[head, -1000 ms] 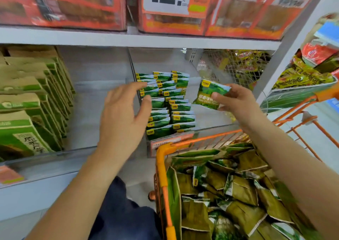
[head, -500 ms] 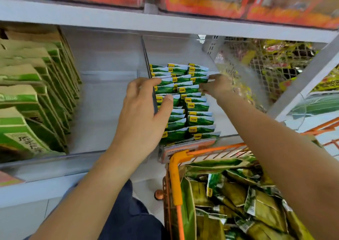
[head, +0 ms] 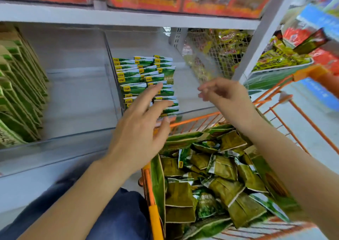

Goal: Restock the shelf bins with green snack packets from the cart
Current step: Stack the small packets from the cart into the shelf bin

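1. I see the shelf spanning the view, its clear-walled bins below; the middle bin holds the stocked green snack packets stood in neat rows against its left divider.
2. The orange cart sits low right, just in front of the bin's front lip, with a green bag inside heaped with loose green packets.
3. Tall green-and-tan pouches fill the bin at far left.
4. My left hand is spread, fingers straight and loose, holding nothing, in front of the stocked rows; I cannot tell whether the fingertips touch them.
5. My right hand hangs above the cart's far rim, fingers relaxed and slightly bent, empty.
6. One packet stands taller than its neighbours in the right-hand row.
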Demonstrator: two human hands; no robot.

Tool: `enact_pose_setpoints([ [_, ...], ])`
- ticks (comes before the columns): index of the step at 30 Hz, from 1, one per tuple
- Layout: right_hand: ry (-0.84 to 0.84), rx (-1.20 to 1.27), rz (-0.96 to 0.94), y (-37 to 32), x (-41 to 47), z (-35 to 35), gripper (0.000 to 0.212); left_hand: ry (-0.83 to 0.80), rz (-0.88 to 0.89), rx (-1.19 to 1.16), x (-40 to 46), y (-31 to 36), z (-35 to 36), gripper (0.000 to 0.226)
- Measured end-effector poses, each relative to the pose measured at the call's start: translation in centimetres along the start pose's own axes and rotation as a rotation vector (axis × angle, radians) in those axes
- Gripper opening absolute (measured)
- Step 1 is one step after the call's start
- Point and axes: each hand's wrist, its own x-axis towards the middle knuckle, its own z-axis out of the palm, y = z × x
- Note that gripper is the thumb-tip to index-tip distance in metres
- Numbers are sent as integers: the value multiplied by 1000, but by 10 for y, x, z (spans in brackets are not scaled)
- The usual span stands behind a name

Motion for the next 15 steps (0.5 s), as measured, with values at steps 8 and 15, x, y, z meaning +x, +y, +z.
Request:
enact_pose_setpoints([
  [8, -692, -944, 110, 45, -107, -11, 60, -158, 40, -16, -16, 5, 12, 32],
  [15, -725, -1263, -14, 42, -101, 9, 66, -173, 0, 70, -17, -7, 11, 38],
])
